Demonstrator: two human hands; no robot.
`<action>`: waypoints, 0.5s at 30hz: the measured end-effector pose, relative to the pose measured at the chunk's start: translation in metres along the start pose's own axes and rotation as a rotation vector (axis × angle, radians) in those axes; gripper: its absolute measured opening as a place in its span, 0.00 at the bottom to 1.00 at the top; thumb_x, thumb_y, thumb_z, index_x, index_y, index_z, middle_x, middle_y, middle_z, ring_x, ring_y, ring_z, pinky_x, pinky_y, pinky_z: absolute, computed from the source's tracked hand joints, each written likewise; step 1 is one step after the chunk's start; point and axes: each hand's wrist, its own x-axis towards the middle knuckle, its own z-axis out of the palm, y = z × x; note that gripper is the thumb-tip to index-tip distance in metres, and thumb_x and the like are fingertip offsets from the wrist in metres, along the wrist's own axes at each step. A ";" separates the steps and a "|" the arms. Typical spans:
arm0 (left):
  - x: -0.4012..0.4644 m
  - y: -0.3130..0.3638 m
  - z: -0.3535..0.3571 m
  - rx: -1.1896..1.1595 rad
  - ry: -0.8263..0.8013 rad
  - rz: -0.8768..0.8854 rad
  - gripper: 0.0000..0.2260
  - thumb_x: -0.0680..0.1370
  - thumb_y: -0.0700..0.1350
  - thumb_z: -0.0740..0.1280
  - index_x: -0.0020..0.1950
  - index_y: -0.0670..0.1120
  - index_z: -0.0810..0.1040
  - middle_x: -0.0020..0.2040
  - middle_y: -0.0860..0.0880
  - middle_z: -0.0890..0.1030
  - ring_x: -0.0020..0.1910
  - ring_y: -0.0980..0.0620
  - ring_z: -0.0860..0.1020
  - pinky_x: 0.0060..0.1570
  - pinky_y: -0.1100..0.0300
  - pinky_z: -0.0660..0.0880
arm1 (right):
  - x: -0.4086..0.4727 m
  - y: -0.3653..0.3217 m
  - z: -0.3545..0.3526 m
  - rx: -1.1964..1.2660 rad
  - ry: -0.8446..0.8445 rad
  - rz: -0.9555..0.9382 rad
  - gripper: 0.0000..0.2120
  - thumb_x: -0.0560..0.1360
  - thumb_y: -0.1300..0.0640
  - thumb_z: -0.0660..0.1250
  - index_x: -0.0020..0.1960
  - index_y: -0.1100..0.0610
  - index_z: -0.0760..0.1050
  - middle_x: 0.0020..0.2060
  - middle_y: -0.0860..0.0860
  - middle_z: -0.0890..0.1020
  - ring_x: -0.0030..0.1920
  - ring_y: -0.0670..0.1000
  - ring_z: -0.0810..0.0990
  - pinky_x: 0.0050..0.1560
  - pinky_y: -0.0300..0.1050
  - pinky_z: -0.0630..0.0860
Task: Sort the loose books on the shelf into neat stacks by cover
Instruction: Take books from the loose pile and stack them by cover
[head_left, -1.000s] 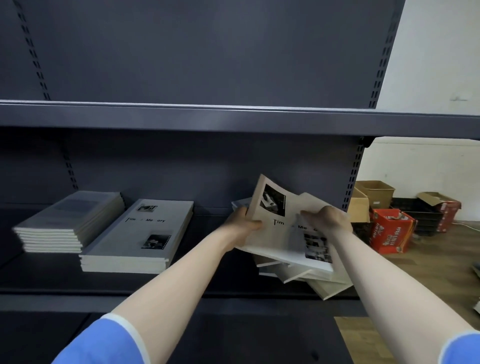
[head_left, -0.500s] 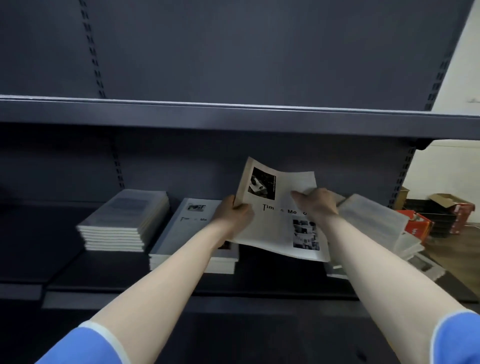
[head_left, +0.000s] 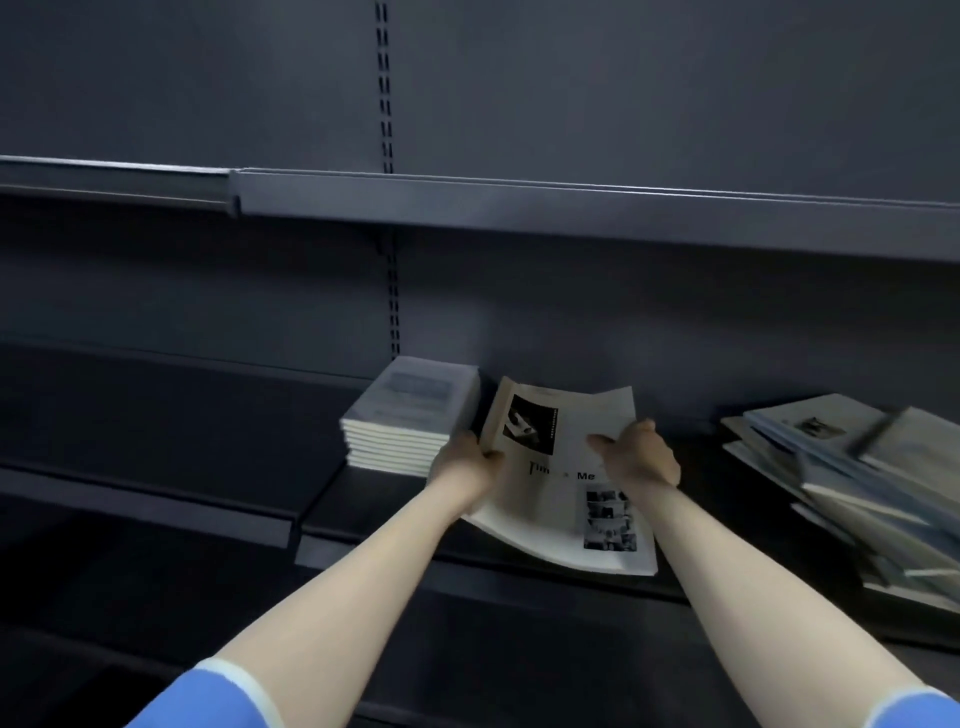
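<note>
Dark metal shelf (head_left: 467, 566): left hand (head_left: 460, 462) and right hand (head_left: 641, 460) grip the bending white photo-cover book (head_left: 556, 499); it may land askew, its matching stack hidden underneath.

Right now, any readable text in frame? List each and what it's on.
"Tim" then a gap, then "Me": title on the held book, gripped by the left hand and right hand; the rest is faint or covered.
Neat stack: cover print blurred, unreadable.
Loose pile: blurred, nothing legible.
</note>
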 end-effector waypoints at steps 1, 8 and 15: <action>0.001 -0.005 0.001 0.020 0.009 -0.001 0.18 0.79 0.50 0.60 0.65 0.41 0.70 0.60 0.42 0.77 0.57 0.43 0.76 0.46 0.58 0.71 | -0.001 -0.001 0.005 -0.012 0.002 -0.004 0.28 0.76 0.44 0.65 0.64 0.64 0.64 0.57 0.59 0.78 0.56 0.59 0.78 0.45 0.47 0.71; -0.001 -0.014 0.015 0.279 0.101 0.024 0.23 0.81 0.55 0.58 0.67 0.39 0.69 0.61 0.41 0.75 0.59 0.42 0.76 0.49 0.55 0.73 | 0.008 0.002 0.017 -0.068 0.040 -0.012 0.29 0.75 0.42 0.66 0.63 0.64 0.66 0.57 0.59 0.78 0.55 0.59 0.78 0.44 0.48 0.72; 0.011 -0.005 0.034 0.328 0.055 -0.026 0.20 0.83 0.49 0.52 0.70 0.39 0.66 0.66 0.40 0.70 0.64 0.42 0.72 0.58 0.54 0.72 | 0.025 0.010 0.021 -0.292 0.100 -0.042 0.33 0.77 0.37 0.58 0.66 0.65 0.66 0.62 0.61 0.71 0.60 0.60 0.73 0.49 0.50 0.73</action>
